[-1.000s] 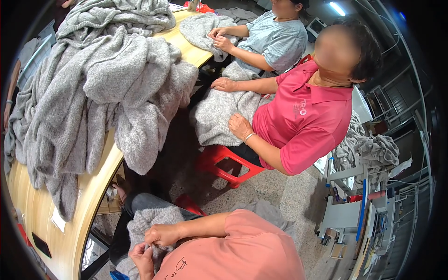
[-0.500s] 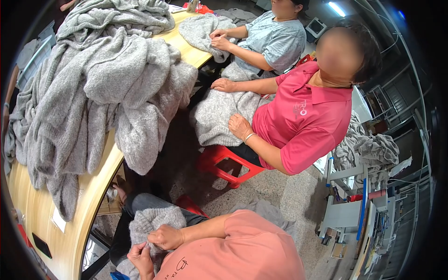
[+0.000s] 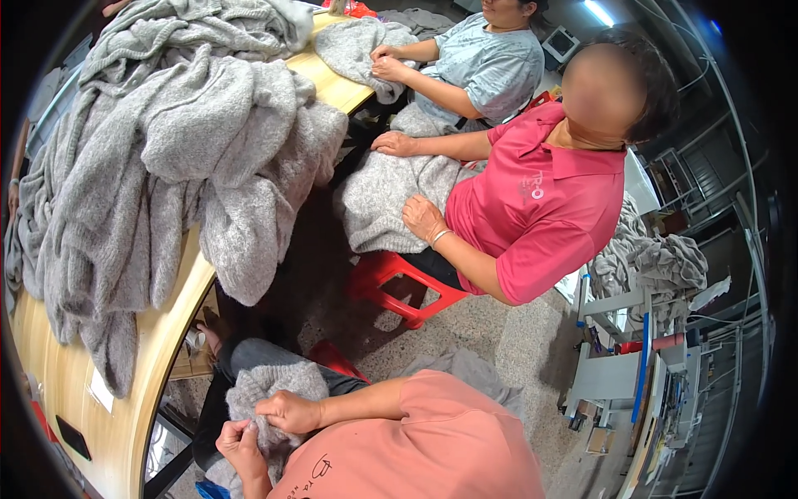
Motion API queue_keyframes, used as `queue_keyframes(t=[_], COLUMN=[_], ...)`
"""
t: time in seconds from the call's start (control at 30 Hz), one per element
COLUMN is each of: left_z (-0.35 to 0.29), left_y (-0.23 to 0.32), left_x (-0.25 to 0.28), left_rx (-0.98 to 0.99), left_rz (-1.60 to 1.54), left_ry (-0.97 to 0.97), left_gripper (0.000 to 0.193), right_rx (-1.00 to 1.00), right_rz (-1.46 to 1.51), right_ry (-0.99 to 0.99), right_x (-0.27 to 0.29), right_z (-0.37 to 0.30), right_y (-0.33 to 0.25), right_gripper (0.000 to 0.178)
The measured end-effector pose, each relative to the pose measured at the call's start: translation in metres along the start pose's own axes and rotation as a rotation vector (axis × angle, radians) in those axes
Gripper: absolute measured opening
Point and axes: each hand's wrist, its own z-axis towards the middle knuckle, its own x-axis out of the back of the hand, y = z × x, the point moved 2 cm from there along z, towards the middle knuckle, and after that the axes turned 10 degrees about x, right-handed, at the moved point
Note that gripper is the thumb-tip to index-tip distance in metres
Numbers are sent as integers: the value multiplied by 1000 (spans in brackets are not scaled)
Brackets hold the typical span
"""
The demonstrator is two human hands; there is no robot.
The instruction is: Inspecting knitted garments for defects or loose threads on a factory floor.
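Toward seven o'clock, a grey knit garment (image 3: 278, 382) lies bunched; the right hand (image 3: 288, 412) grasps it, while the left hand (image 3: 240, 449) pinches close beside, on what I can't tell. A grey knitwear heap (image 3: 187, 141) sits at ten.

And there on the pale wooden table (image 3: 158, 353) lies a dark phone (image 3: 73, 437), near a white slip (image 3: 101, 391); a co-worker (image 3: 549, 212) in crimson sits on a red stool (image 3: 371, 280), a tube light (image 3: 598, 14) glowing beyond.
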Motion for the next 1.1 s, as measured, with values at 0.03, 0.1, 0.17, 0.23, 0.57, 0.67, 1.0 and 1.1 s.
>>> queue_keyframes(t=[0.03,0.1,0.17,0.23,0.57,0.67,1.0,1.1], left_z=[1,0,-3,-3,-2,-6,-7,-8], left_y=[3,4,-1,-3,-9,-18,-20,-25], left_x=[1,3,4,5,3,7,4,7], left_rx=[41,104,233,228,141,174,156,179], left_rz=[-50,-10,65,60,161,148,159,124], left_ry=[-50,-109,-223,-208,-126,-108,-131,-135], left_gripper=[8,8,6,5,1,1,2,4], right_rx=[7,-10,-26,-2,-31,49,44,68], right_rz=[91,261,430,491,118,27,-102,-226], right_ry=[-55,-41,-29,-246,-360,-421,-226,-255], right_x=[1,3,4,2,1,0,-9,-15], right_z=[1,0,-4,-5,13,12,3,2], right_y=[1,9,16,16,15,9,9,5], right_gripper=[8,10,12,15,14,12,9,7])
